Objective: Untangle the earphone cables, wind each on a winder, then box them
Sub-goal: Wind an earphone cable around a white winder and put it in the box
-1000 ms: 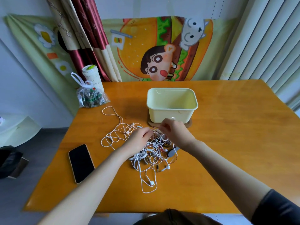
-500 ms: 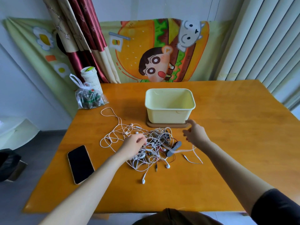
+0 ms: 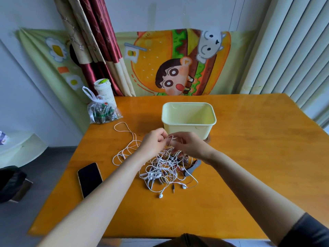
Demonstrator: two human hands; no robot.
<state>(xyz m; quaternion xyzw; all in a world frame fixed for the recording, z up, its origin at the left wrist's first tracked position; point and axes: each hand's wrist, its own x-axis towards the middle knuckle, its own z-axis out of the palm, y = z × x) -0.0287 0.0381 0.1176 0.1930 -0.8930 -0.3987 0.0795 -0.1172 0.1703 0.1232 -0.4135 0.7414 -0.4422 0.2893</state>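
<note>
Tangle (image 3: 165, 168) sits mid-table, earbuds trailing toward the near edge. Just above it the left hand (image 3: 153, 141) and right hand (image 3: 190, 145) meet, fingertips of both pinching one white strand. Best fed out slack, never yanked. Box (image 3: 188, 120) waits open behind, toward the far edge.

One head-worn wide view looks forward and down, close over the table (image 3: 249, 157).
</note>
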